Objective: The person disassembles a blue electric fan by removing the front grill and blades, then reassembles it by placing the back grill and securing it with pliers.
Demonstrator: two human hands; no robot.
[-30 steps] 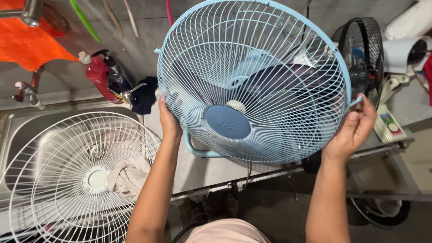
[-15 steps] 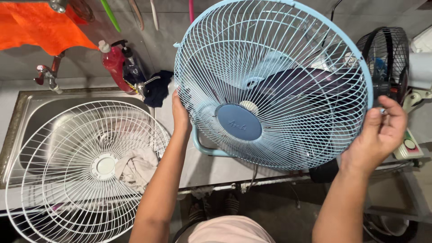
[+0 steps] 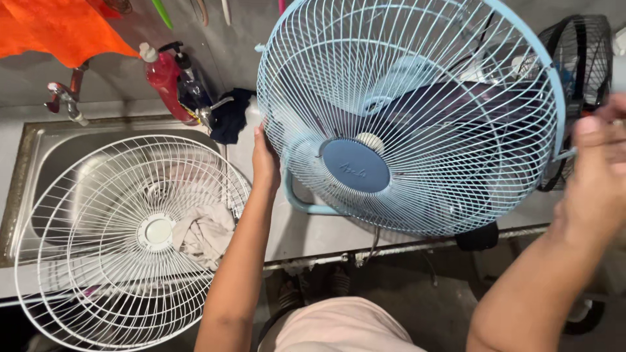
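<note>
Light-blue fan guard (image 3: 417, 111): held upright and slightly tilted above the counter, its round blue hub cap (image 3: 355, 165) turned toward the camera; dark blades are seen through the wires, so it appears to be seated on the fan itself.
Left hand (image 3: 264, 160): pressed flat against the guard's left rim, fingers pointing upward; the guard is steadied here rather than pinched; how far the fingers curl around the wire cannot be told.
Right hand (image 3: 596, 173): blurred at the guard's right edge, beside a small clip on the rim; whether it is closed on the rim or just apart from it cannot be told.
White fan guard (image 3: 130, 241): laid tilted across the steel sink (image 3: 39, 156), with a crumpled pale cloth (image 3: 205, 234) seen through its wires; it is well apart from both hands.
Counter (image 3: 306, 228): a red pump bottle (image 3: 162, 78) and a dark spray bottle (image 3: 192, 88) are stood against the wall beside a tap (image 3: 65, 101); an orange cloth (image 3: 59, 26) is hung above; a black fan (image 3: 580, 65) is stood at the far right.
Progress, as judged: the blue guard looks set against the fan; whether its rim is fastened all round is not shown; the white guard is left untouched in the sink.
</note>
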